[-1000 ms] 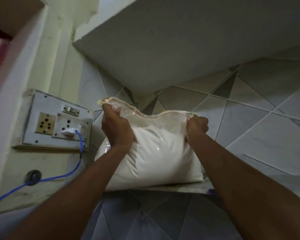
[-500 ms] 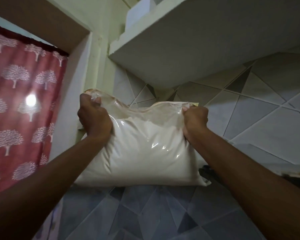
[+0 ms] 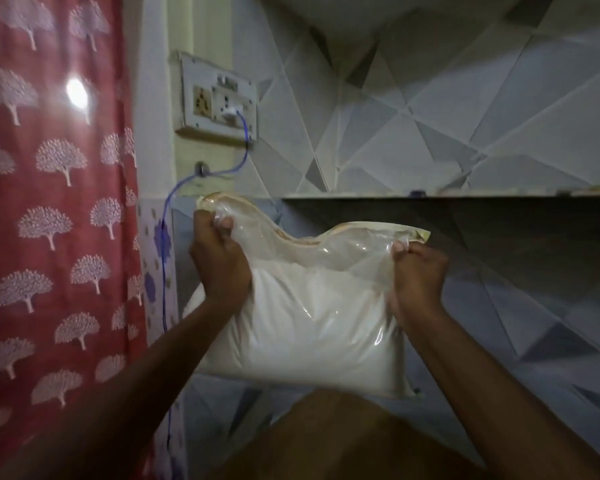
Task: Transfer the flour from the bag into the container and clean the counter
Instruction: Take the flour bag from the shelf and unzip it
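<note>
Both hands grip the top corners of the flour bag: left hand and right hand well apart. It hangs in the air below the tabletop edge.

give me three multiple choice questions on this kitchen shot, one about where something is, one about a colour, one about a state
1. Where is the switchboard?
A. On the wall above and left of the flour bag
B. On the counter to the right
C. Under the bag

2. What colour is the cable plugged into it?
A. Yellow
B. Blue
C. Black

3. How is the bag held?
A. Resting on the counter, untouched
B. Held by one hand only
C. Both hands grip its top corners

Answers:
1. A: the switchboard is mounted on the wall above and left of the flour bag.
2. B: the cable hanging from it is blue.
3. C: the left hand and right hand each clutch a top corner, the bag below the counter edge.
</note>
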